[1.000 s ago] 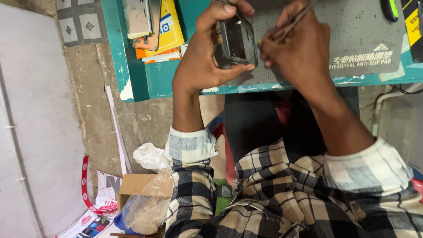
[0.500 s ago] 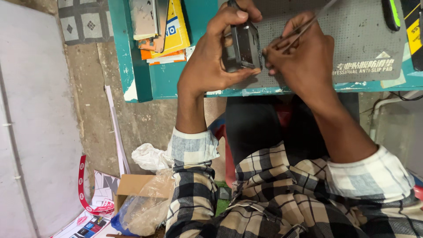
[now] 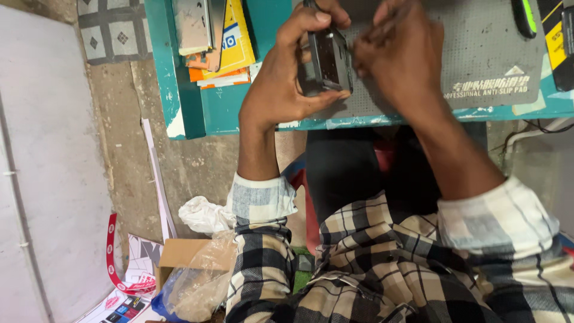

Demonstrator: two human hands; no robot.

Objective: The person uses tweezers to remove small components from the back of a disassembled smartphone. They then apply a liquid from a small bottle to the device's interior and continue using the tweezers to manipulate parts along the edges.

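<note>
A teal table (image 3: pixel 221 113) spans the top of the view, with a grey mat (image 3: pixel 484 54) laid on it. At twelve o'clock, my left hand (image 3: pixel 287 84) is closed around a small dark phone (image 3: pixel 327 63), thumb under its lower edge, holding it just above the mat. My right hand (image 3: pixel 400 57), at one o'clock, touches the phone's right side; whether its fingers pinch anything, I cannot tell. At eleven o'clock lie yellow and orange packets (image 3: pixel 230 48). At seven o'clock, on the floor, a cardboard box (image 3: pixel 179 254).

Single head-worn view, steeply downward, close over the teal table (image 3: pixel 215 113) edge.
</note>
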